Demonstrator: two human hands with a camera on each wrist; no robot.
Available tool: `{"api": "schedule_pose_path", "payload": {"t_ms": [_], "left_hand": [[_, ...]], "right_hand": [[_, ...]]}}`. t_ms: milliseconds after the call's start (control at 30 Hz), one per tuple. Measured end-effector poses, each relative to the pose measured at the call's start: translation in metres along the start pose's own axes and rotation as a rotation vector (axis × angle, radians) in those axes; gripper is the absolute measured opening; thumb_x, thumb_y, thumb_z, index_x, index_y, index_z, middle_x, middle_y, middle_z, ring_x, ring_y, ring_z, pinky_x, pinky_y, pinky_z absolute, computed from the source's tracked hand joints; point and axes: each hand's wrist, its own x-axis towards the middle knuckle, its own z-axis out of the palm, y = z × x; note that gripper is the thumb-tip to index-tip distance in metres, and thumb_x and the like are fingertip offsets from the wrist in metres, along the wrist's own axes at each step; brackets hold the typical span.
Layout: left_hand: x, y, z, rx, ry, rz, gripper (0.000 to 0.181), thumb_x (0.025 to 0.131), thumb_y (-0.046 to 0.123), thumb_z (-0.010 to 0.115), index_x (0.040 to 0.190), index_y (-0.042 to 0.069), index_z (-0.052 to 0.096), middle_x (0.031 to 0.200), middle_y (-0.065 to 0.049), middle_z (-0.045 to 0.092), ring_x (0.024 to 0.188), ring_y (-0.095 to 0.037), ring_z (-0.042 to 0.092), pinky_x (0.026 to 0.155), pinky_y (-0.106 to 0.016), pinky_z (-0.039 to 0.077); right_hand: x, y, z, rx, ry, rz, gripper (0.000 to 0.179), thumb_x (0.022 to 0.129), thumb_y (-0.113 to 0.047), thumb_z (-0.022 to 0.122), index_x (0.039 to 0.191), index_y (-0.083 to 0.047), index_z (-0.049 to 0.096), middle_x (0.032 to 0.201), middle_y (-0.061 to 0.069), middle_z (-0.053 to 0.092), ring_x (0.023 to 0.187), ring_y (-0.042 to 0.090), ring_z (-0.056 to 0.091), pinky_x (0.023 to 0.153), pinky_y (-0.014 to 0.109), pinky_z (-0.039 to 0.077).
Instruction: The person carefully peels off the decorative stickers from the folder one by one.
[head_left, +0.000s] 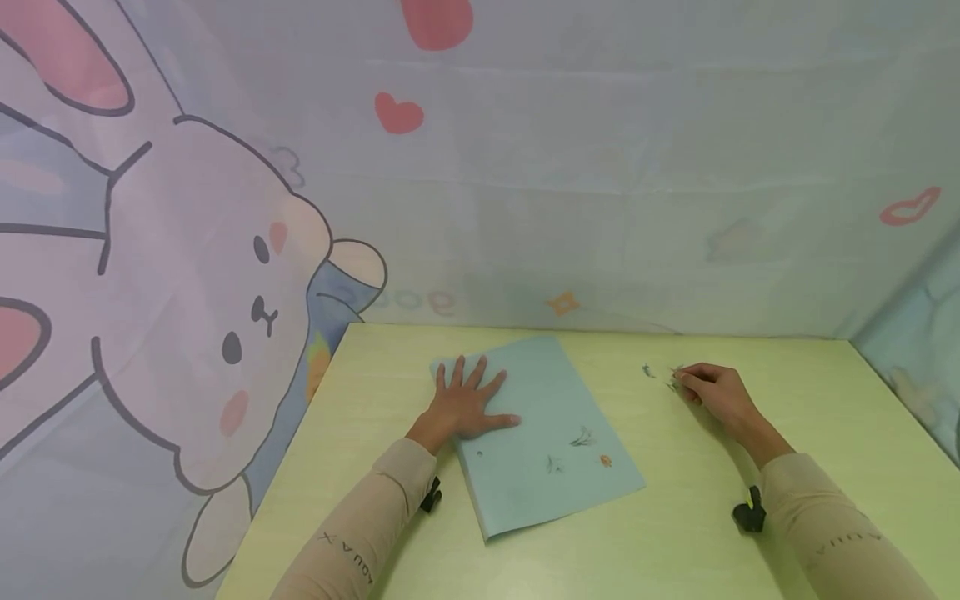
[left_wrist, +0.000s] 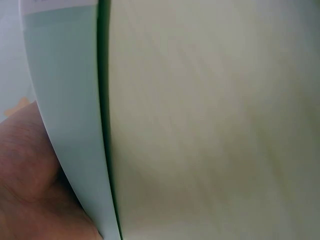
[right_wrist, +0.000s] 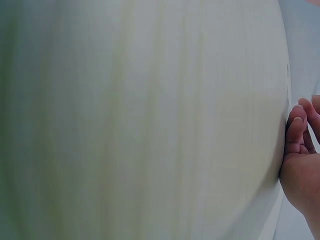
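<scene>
On the blue paper (head_left: 517, 492) our left hand (head_left: 462, 408) spreads its fingers, while our right hand (head_left: 714, 395) pinches a sprig (head_left: 672, 385) only the head view shows.

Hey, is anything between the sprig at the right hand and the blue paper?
One small dark piece lies on the tabletop between the sprig at the right hand and the blue paper. Nothing else visible stands in the way; the left hand rests on the paper's left part.
</scene>
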Motion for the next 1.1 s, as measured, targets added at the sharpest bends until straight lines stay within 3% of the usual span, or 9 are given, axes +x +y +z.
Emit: {"api": "schedule_pose_path", "payload": {"t_ms": [567, 1100], "left_hand": [[-0.004, -0.003, 0.004, 0.021, 0.004, 0.018, 0.096, 0.095, 0.085, 0.045, 0.171, 0.033, 0.021, 0.179, -0.009, 0.006, 0.161, -0.047, 0.000, 0.124, -0.071, 0.002], [-0.004, -0.002, 0.004, 0.027, -0.006, 0.008, 0.095, 0.095, 0.085, 0.045, 0.171, 0.032, 0.022, 0.179, -0.009, 0.006, 0.161, -0.048, 0.000, 0.124, -0.071, 0.001]], "right_hand": [[-0.022, -0.009, 0.005, 0.009, 0.026, -0.014, 0.048, 0.111, -0.032, 0.059, 0.134, 0.010, 0.063, 0.094, 0.011, 0.068, 0.082, 0.016, 0.061, 0.071, 0.029, 0.053], [-0.024, -0.010, 0.015, -0.014, 0.066, -0.033, 0.047, 0.110, -0.032, 0.060, 0.133, 0.010, 0.065, 0.100, 0.014, 0.070, 0.082, 0.012, 0.062, 0.072, 0.024, 0.054]]}}
